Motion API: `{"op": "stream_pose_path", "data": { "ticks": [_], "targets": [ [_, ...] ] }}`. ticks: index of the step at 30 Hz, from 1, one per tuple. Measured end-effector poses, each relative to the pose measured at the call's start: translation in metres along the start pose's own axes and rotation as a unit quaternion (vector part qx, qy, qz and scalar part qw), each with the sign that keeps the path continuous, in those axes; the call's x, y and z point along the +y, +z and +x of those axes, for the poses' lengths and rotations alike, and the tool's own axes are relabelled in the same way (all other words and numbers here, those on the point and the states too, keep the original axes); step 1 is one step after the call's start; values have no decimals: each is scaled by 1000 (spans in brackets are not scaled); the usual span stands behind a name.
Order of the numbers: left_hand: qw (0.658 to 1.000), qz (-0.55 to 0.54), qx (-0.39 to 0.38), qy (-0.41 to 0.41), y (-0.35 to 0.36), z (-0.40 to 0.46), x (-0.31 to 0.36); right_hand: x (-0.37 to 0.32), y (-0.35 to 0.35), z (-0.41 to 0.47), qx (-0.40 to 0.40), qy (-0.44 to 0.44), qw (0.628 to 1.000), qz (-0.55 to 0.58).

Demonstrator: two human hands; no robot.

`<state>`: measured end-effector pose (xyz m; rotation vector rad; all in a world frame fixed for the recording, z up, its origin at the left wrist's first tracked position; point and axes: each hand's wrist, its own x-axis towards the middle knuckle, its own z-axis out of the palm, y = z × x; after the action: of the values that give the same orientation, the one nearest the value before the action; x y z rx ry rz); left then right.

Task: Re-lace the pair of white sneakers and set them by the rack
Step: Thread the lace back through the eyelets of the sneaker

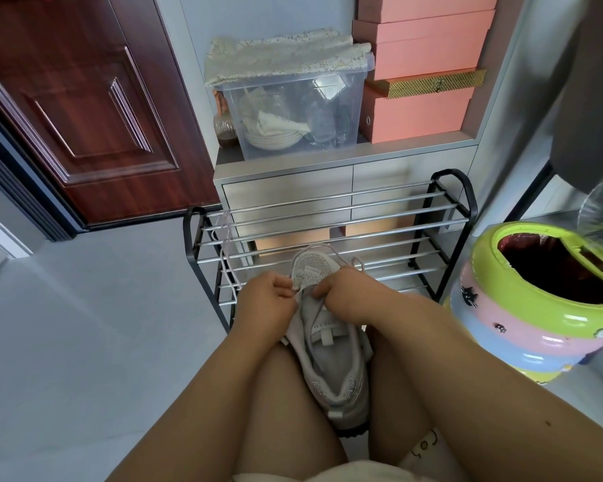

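Closest in, one white sneaker (331,360) sits wedged between the person's knees, heel toward the body, toe pointing away toward the rack. Both hands are up at the front of it, close together. The left hand (263,300) has its fingers curled in at the left edge of the tongue, apparently pinching the upper or the lace there. The right hand (343,290) is curled over the right side of the toe area, gripping the shoe; whether it also holds a lace end, I cannot tell.

Just beyond the right hand's knuckles a thin white lace (322,248) loops up over the toe, loose, not drawn tight. The eyelet rows nearer the body look bare, so my read is the lacing is only beginning at the toe end.

Beyond and left of the left hand, a second lace (225,252) hangs off the bars of the shoe rack (328,217), still waiting. The other sneaker isn't in view.

So: one shoe early in threading, the second untouched as far as shown, neither set down by the rack.
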<state>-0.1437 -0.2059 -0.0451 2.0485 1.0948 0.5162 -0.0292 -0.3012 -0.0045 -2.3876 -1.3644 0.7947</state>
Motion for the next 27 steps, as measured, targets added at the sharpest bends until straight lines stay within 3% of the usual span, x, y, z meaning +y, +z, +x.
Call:
{"op": "stream_pose_path", "data": {
  "ticks": [9,15,21,27],
  "targets": [
    [998,-46,36,22,-3,-4,6,-6,0,-2,-7,34,997,69],
    [978,-202,27,-43,-10,-1,5,-4,9,9,7,60,993,102],
    [953,-288,-19,-95,-12,0,5,-13,12,14,18,83,996,21],
    [948,-305,-19,-89,-12,1,1,-7,7,10,-4,72,984,165]
  ]
}}
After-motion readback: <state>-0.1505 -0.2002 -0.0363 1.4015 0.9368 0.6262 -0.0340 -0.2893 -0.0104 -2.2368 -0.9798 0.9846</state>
